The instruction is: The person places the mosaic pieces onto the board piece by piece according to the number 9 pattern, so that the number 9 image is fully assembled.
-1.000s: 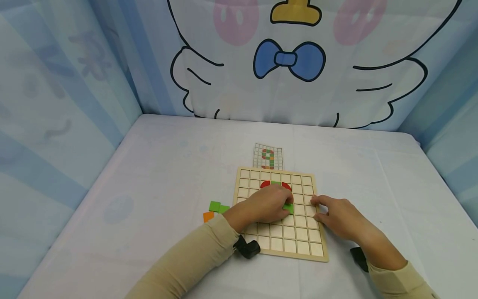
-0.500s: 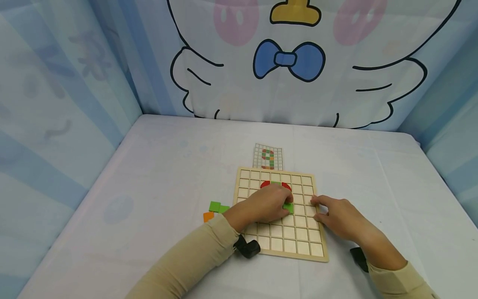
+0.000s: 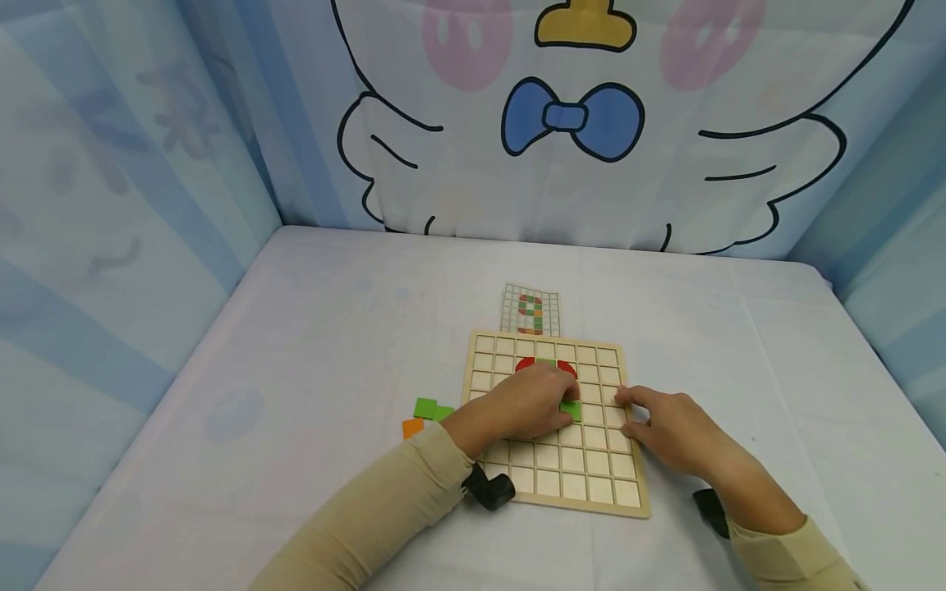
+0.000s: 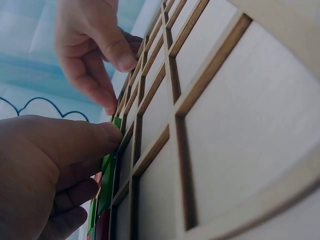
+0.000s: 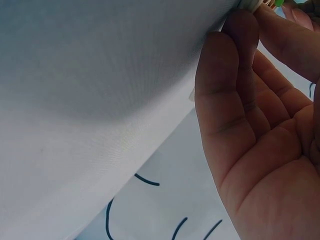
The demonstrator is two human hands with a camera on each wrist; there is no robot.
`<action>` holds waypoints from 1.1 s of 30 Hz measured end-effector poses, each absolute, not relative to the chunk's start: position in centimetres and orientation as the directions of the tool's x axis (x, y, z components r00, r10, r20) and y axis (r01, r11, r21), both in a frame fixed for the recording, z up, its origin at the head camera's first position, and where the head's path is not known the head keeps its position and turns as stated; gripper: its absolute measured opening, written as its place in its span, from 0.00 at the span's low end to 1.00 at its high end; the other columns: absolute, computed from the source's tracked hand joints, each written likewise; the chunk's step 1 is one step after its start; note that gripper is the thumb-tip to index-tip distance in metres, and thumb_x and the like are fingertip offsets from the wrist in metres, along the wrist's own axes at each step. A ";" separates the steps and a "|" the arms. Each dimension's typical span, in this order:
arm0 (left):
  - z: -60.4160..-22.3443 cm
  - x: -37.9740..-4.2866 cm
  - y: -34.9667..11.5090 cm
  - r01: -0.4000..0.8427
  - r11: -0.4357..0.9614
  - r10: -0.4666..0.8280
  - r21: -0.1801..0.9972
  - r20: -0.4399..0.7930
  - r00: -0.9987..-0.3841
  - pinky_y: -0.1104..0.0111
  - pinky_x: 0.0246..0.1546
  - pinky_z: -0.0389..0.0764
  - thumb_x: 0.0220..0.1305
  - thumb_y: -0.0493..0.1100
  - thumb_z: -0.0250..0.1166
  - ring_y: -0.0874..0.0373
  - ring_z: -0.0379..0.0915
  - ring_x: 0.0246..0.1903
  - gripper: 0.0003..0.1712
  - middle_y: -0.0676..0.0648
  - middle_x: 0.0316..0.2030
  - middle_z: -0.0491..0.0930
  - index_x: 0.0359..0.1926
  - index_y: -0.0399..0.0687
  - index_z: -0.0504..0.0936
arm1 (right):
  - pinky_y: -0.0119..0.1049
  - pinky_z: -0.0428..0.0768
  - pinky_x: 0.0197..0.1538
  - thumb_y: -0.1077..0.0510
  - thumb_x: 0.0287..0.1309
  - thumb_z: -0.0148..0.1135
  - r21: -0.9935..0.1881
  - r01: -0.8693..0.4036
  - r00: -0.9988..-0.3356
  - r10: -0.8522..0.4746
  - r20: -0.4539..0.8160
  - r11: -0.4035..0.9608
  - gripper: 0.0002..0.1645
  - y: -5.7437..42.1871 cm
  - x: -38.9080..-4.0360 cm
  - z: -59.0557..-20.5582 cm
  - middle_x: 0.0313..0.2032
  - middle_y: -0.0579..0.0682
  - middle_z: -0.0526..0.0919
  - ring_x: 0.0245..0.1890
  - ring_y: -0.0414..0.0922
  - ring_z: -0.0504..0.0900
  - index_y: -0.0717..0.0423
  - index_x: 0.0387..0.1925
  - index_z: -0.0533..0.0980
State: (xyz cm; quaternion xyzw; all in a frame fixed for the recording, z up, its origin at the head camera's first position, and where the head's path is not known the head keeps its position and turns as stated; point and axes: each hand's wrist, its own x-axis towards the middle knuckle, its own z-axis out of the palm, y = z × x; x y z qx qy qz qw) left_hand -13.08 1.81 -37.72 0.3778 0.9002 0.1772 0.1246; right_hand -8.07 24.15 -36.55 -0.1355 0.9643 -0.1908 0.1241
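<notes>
A wooden grid board (image 3: 580, 488) lies on the table, with two red curved tiles (image 3: 567, 368) and a green tile (image 3: 545, 362) between them in an upper row. Over its middle, my left hand (image 3: 526, 402) pinches a green square tile (image 3: 571, 411) at a grid cell. The left wrist view shows the thumb on that green tile (image 4: 117, 122), with other green and red tiles beyond it, partly covered. At the board's right edge, my right hand (image 3: 676, 431) grips the frame between thumb and fingers; its fingertips (image 5: 240, 25) meet the rim in the right wrist view.
Two loose green tiles (image 3: 424, 409) and an orange tile (image 3: 412, 428) lie left of the board, near my left forearm. A printed pattern card (image 3: 530, 308) lies behind the board, its lower part hidden. Patterned cloth walls (image 3: 576, 197) bound the white table.
</notes>
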 end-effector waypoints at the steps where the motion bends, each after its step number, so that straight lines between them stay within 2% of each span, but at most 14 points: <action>1: -37.7 -13.1 1.8 0.636 0.653 0.724 0.412 -0.091 -0.684 0.75 0.48 0.73 0.66 0.43 0.67 0.62 0.73 0.46 0.11 0.55 0.44 0.81 0.48 0.49 0.84 | 0.55 0.77 0.48 0.58 0.63 0.67 -0.400 -0.213 -0.933 -0.308 -0.189 0.891 0.25 24.1 -8.1 -36.5 0.57 0.63 0.79 0.52 0.58 0.80 0.62 0.60 0.76; 7: -37.8 -13.1 1.8 0.638 0.655 0.724 0.405 -0.093 -0.684 0.75 0.47 0.73 0.66 0.44 0.67 0.62 0.73 0.45 0.10 0.55 0.43 0.81 0.48 0.50 0.84 | 0.54 0.77 0.47 0.58 0.63 0.67 -0.401 -0.206 -0.933 -0.303 -0.196 0.893 0.25 24.2 -8.1 -36.5 0.56 0.64 0.80 0.50 0.56 0.81 0.62 0.60 0.76; 16: -37.8 -13.2 1.7 0.640 0.646 0.726 0.415 -0.076 -0.684 0.76 0.46 0.72 0.64 0.41 0.68 0.63 0.73 0.44 0.10 0.55 0.42 0.81 0.47 0.49 0.84 | 0.54 0.76 0.48 0.59 0.62 0.67 -0.401 -0.209 -0.933 -0.305 -0.191 0.892 0.24 24.2 -8.1 -36.6 0.55 0.63 0.81 0.52 0.59 0.80 0.61 0.59 0.76; 23: -37.8 -13.2 1.6 0.638 0.639 0.727 0.430 -0.067 -0.683 0.77 0.43 0.72 0.63 0.40 0.68 0.64 0.71 0.39 0.09 0.56 0.39 0.80 0.45 0.49 0.83 | 0.54 0.76 0.48 0.58 0.62 0.67 -0.404 -0.207 -0.934 -0.303 -0.191 0.891 0.25 24.2 -8.1 -36.6 0.55 0.63 0.81 0.53 0.59 0.80 0.61 0.59 0.76; 33: -38.1 -13.3 1.5 0.633 0.638 0.724 0.439 -0.064 -0.686 0.77 0.43 0.73 0.64 0.42 0.68 0.64 0.73 0.39 0.10 0.56 0.39 0.80 0.46 0.48 0.83 | 0.54 0.76 0.47 0.58 0.62 0.67 -0.398 -0.217 -0.932 -0.310 -0.187 0.891 0.25 24.2 -8.1 -36.5 0.55 0.63 0.81 0.51 0.58 0.81 0.61 0.59 0.76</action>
